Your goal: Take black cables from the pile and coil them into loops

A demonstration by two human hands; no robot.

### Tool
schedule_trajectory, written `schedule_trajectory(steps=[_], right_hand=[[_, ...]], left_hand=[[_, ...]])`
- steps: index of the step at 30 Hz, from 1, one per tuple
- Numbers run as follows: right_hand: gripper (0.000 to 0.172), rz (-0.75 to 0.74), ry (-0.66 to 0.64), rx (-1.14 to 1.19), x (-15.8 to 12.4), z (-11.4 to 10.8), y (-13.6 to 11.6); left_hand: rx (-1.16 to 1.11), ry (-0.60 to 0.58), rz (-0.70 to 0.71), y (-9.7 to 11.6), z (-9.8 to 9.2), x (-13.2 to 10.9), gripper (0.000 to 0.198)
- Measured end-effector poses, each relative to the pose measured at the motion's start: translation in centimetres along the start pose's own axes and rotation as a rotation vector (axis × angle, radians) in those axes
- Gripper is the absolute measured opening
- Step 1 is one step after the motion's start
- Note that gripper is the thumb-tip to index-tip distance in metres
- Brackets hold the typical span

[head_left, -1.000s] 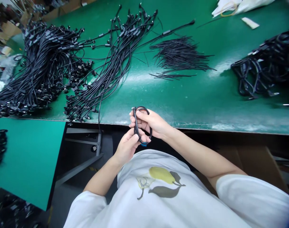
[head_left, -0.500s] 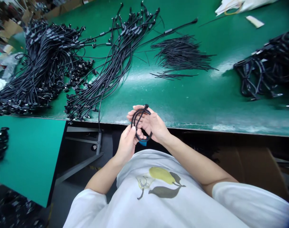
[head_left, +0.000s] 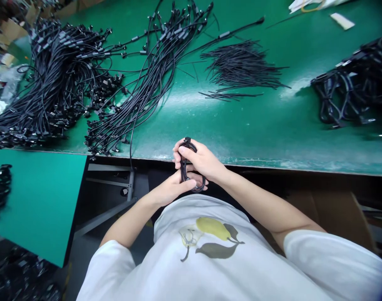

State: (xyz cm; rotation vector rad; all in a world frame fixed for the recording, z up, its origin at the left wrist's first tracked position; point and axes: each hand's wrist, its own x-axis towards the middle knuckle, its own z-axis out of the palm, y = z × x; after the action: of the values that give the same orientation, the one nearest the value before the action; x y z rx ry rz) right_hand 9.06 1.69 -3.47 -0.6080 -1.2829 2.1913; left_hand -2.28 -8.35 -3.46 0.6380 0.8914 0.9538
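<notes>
Between my hands, just off the table's front edge, is a black cable (head_left: 184,167) wound into a narrow coil. My right hand (head_left: 202,159) grips its upper part, thumb laid across the loops. Below it, my left hand (head_left: 178,184) holds the lower end of the coil, with the thumb over it and the fingers behind. A dark connector (head_left: 187,141) pokes out at the top of the coil, by the right fingertips. Parts of the loops are hidden behind my thumbs.
On the green table (head_left: 241,138) lie a big heap of black cables (head_left: 62,75), a smaller cable bundle (head_left: 153,79) and a pile of short black ties (head_left: 244,67). Coiled cables (head_left: 350,88) are at the right. A lower green board (head_left: 40,200) stands at left.
The round coil has been squeezed into a longer, narrower shape. My right hand has closed over its top, and my left hand has shifted down to its lower end.
</notes>
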Motion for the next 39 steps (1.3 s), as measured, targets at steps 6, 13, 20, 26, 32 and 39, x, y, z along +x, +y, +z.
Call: schedule_trajectory(steps=[6,13,20,26,32,39], right_hand=[[0.028,0.007,-0.146,-0.007,0.0,-0.4,-0.7],[0.034,0.187,-0.044,0.138,1.1,-0.7,-1.8],[0.046,0.101,0.035,0.264,2.4,0.2,-3.0],[0.044,0.093,0.019,0.142,2.4,0.1,-3.0],[0.045,-0.085,0.092,-0.024,3.0,-1.2,-1.4],[0.068,-0.524,-0.051,-0.805,-1.1,-2.0,0.4]], left_hand=[[-0.08,-0.157,-0.141,0.1,-0.6,1.2,0.037],[-0.104,0.047,-0.059,-1.4,1.2,2.4,0.047],[-0.047,0.175,0.093,-1.1,1.1,1.9,0.058],[0.04,0.083,0.076,-0.6,1.0,1.7,0.05],[-0.319,0.226,0.004,0.5,1.8,2.4,0.035],[-0.585,0.514,0.212,3.1,1.3,3.2,0.038]])
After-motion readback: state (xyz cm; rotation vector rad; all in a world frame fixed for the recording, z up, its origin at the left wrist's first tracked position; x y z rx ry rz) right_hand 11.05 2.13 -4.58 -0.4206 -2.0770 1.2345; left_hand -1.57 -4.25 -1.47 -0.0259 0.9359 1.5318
